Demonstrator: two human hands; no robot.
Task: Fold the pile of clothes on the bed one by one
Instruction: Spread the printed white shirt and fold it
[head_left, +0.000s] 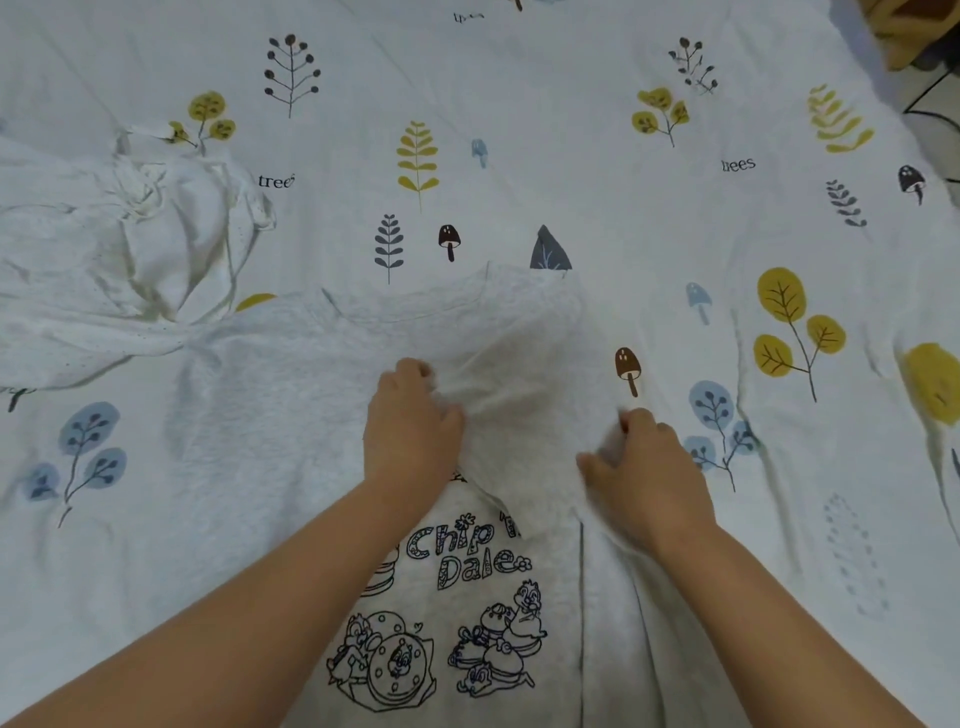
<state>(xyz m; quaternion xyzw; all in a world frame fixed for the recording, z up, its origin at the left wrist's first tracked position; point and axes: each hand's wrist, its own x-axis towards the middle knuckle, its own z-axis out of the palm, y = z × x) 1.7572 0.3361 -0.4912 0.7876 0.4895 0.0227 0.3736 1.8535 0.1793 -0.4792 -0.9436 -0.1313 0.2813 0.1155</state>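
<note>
A light grey T-shirt (270, 395) with a "Chip 'n Dale" cartoon print lies spread on the bed, print side up. Its right sleeve part is folded in over the chest. My left hand (413, 421) grips the folded fabric near the middle of the shirt. My right hand (644, 462) pinches the same fold at the shirt's right edge. A crumpled white garment (119, 244) lies in a heap at the left, touching the shirt's upper left corner.
The bed sheet (571, 130) is white with printed leaves, trees and mushrooms and fills nearly the whole view. At the top right corner the bed edge shows, with a yellow-brown object (914, 31) and floor beyond.
</note>
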